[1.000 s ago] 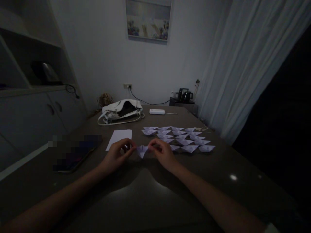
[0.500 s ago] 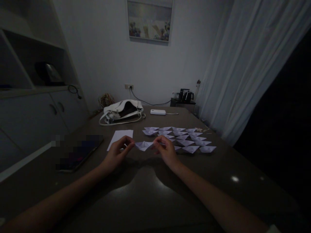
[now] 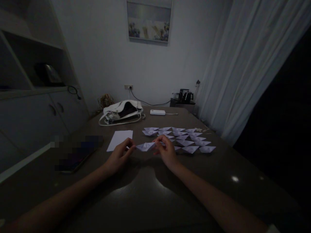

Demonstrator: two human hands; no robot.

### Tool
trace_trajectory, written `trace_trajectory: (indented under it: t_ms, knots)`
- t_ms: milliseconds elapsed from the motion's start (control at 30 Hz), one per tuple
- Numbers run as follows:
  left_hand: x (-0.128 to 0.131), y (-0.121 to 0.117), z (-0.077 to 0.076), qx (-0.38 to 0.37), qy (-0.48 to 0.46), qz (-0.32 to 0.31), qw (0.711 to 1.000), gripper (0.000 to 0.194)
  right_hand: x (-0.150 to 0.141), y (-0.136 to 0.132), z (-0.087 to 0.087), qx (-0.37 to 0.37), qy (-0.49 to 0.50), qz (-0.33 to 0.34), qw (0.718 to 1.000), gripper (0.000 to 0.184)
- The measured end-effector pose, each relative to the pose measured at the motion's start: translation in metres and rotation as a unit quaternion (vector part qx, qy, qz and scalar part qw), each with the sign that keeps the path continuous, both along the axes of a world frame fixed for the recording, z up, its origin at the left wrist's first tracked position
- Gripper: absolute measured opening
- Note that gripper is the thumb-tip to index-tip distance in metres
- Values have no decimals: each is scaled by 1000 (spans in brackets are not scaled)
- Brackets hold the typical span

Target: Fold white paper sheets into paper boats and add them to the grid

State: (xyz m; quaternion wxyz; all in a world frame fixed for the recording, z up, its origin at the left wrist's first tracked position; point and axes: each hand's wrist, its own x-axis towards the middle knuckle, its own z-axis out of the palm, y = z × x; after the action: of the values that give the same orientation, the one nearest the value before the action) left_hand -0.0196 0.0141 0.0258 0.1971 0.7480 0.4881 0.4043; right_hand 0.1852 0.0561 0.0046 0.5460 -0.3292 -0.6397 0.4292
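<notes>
A folded white paper boat [image 3: 145, 147] hangs level between my two hands, just above the table. My left hand [image 3: 120, 153] pinches its left tip between thumb and fingers. On the other side, my right hand [image 3: 166, 150] has its thumb and fingers closed on the right end. Right behind that hand, several more paper boats [image 3: 184, 142] stand in rows on the table, some partly hidden by the hand. A small stack of white paper sheets [image 3: 120, 139] lies behind my left hand.
A dark tablet or phone [image 3: 80, 155], partly blurred out, lies at the left. Farther back on the table [image 3: 155, 207] are a white handbag [image 3: 121, 111] and a white power bank [image 3: 157, 112] with a short cable. Small scraps [image 3: 200, 130] lie near the right edge.
The paper boat has shifted very slightly to the right, and my left hand has moved a little with it. My right hand stays almost where it was.
</notes>
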Motion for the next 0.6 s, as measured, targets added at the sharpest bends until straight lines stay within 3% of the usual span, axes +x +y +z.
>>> trace_trajectory:
  t_ms: [167,267,400,600]
  knots:
    - [1,-5,6,61,104,-57,991,16,1,-5,-4,50,-139,-11,989,4]
    - [1,-7,9,99,140,-73,982,16,1,-8,-1,82,-184,-14,979,5]
    - [0,-6,7,83,164,-92,979,29,2,-13,5,124,-217,-3,968,9]
    - [0,-3,-1,38,187,-157,969,14,0,-13,0,109,-201,39,973,4]
